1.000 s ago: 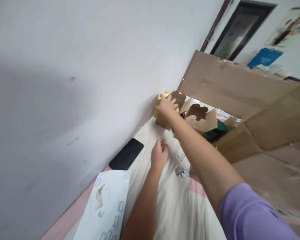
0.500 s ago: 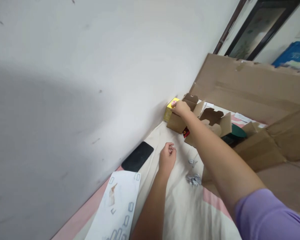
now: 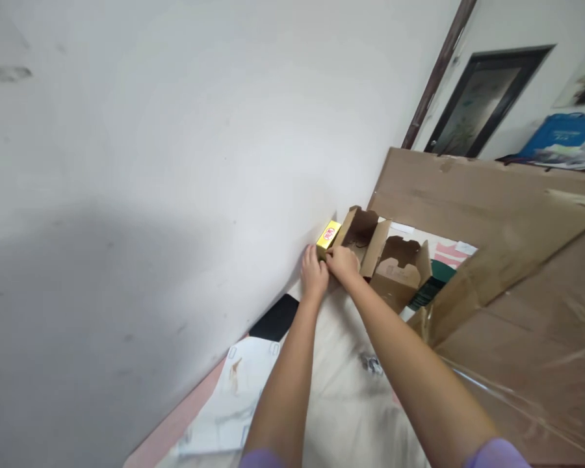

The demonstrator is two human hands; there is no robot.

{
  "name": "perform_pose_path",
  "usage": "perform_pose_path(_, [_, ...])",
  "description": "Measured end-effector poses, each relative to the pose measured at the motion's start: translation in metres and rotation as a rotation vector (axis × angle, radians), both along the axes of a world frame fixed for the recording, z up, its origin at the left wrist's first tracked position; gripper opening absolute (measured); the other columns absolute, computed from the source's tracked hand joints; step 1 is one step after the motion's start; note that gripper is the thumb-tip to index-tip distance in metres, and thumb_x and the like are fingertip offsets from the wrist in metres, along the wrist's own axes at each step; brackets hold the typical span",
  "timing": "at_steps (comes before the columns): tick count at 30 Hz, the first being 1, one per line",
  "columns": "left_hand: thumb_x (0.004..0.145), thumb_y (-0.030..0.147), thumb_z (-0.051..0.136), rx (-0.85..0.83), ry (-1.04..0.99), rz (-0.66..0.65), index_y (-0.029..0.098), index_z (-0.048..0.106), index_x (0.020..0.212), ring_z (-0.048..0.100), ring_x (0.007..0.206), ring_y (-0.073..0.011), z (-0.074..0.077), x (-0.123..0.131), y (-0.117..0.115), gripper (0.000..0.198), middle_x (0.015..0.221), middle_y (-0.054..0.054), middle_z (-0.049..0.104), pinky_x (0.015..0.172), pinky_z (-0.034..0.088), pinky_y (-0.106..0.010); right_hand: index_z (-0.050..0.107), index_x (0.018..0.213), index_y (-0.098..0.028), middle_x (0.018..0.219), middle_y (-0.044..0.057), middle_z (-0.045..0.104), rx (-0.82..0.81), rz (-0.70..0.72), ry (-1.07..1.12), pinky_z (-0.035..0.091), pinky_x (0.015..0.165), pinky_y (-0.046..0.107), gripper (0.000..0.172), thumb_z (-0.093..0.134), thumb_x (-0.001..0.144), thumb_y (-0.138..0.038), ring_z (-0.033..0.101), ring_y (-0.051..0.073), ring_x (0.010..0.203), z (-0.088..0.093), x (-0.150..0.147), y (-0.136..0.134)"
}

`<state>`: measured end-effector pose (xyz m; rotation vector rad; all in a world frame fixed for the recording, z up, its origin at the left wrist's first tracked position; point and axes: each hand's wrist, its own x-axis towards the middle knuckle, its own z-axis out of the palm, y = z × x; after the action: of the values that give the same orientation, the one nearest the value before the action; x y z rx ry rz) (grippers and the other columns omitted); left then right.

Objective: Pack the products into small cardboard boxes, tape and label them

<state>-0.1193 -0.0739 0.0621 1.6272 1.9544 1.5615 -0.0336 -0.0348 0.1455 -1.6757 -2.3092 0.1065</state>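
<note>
Both L hand (image 3: 314, 273) & R hand (image 3: 342, 263) meet at yellow box (image 3: 328, 233).

Big white wall (image 3: 175, 162) with small grey marks, dark-framed picture (image 3: 478, 104) far off, brown cardboard sheets (image 3: 492, 195), cream cloth (image 3: 341, 403) below

The left hand (image 3: 314, 276) and right hand (image 3: 342, 263) hide the yellow box's (image 3: 328, 233) near end; their grip cannot be told. The left forearm (image 3: 285, 383) covers part of the phone (image 3: 274, 320).
</note>
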Motion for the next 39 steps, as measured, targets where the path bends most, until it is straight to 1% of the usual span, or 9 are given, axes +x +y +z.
perform_pose_path(4, [0.092,0.01,0.04,-0.099,0.247,-0.243,0.018,0.041,0.156,0.027,0.157,-0.0231,0.032,-0.013,0.052,0.065,0.167,-0.007,0.036,0.127,0.026,-0.039,0.078,0.117,-0.027,0.118,0.008,0.078,-0.036,0.038,0.049,0.048,0.094,0.03,0.035,0.051,0.094,-0.028,0.07,0.023,0.111,0.004,0.01,0.009])
perform_pose_path(7, [0.091,0.011,0.042,-0.191,0.363,-0.298,0.011,0.033,0.16,0.026,0.157,-0.027,0.039,-0.018,0.065,0.07,0.167,-0.013,0.034,0.127,0.027,-0.042,0.077,0.116,-0.03,0.12,0.005,0.078,-0.038,0.046,0.09,0.043,0.103,0.035,0.035,0.05,0.094,-0.027,0.066,0.024,0.118,0.001,0.013,0.011])
perform_pose_path(11, [0.092,0.015,0.042,-0.247,0.439,-0.286,0.015,0.021,0.164,0.02,0.159,-0.0286,0.02,-0.019,0.04,0.076,0.17,-0.012,0.025,0.127,0.026,-0.048,0.06,0.139,-0.025,0.129,0.011,0.071,-0.001,-0.029,0.164,0.029,0.114,0.054,0.047,0.048,0.093,-0.026,0.058,0.03,0.127,-0.011,0.014,-0.002])
perform_pose_path(15, [0.086,0.015,0.049,-0.27,0.451,-0.231,0.019,0.021,0.165,0.02,0.159,-0.0305,-0.005,-0.019,0.0,0.084,0.17,-0.01,0.026,0.126,0.027,-0.05,0.018,0.163,-0.021,0.156,0.017,0.048,0.113,-0.075,0.269,0.028,0.115,0.049,0.09,0.062,0.087,-0.037,0.046,0.033,0.138,-0.029,0.025,-0.019])
perform_pose_path(20, [0.091,0.025,0.049,-0.264,0.415,-0.08,0.004,0.015,0.163,0.027,0.155,-0.0329,-0.006,-0.011,-0.006,0.082,0.169,-0.021,0.024,0.124,0.032,-0.048,0.007,0.165,-0.013,0.126,0.018,0.066,0.137,-0.035,0.254,0.039,0.105,0.04,0.101,0.065,0.089,-0.044,0.057,0.033,0.123,-0.039,0.039,-0.028])
perform_pose_path(26, [0.085,0.016,0.056,-0.213,0.502,-0.069,0.021,0.024,0.164,0.02,0.155,-0.0389,0.018,-0.002,0.018,0.085,0.171,-0.013,0.022,0.122,0.027,-0.057,0.015,0.163,-0.003,0.125,0.027,0.067,0.069,-0.125,0.153,0.045,0.098,0.041,0.077,0.04,0.102,-0.043,0.064,0.035,0.119,-0.017,0.043,-0.024])
perform_pose_path(33, [0.071,0.008,0.071,-0.144,0.502,-0.28,0.021,0.033,0.16,0.006,0.16,-0.0355,0.049,-0.024,0.052,0.098,0.172,-0.017,0.018,0.126,0.017,-0.055,0.008,0.162,0.004,0.127,0.033,0.066,-0.056,-0.077,0.076,0.049,0.096,0.044,0.107,0.057,0.09,-0.058,0.061,0.041,0.128,0.012,0.043,-0.022])
perform_pose_path(36, [0.073,0.008,0.068,-0.119,0.372,-0.335,0.019,0.037,0.158,0.014,0.159,-0.0341,0.042,-0.029,0.055,0.092,0.166,-0.02,0.03,0.127,0.015,-0.053,0.013,0.16,0.006,0.126,0.033,0.067,-0.104,-0.071,0.038,0.05,0.095,0.045,0.116,0.065,0.082,-0.063,0.061,0.043,0.128,0.024,0.038,-0.026])
perform_pose_path(39, [0.075,0.014,0.069,-0.091,0.165,-0.364,0.02,0.035,0.159,0.027,0.156,-0.0297,0.018,-0.033,0.046,0.091,0.164,-0.016,0.037,0.128,0.021,-0.046,0.025,0.159,0.001,0.127,0.03,0.069,-0.149,-0.022,-0.014,0.051,0.093,0.043,0.117,0.076,0.072,-0.059,0.062,0.042,0.126,0.032,0.034,-0.026])
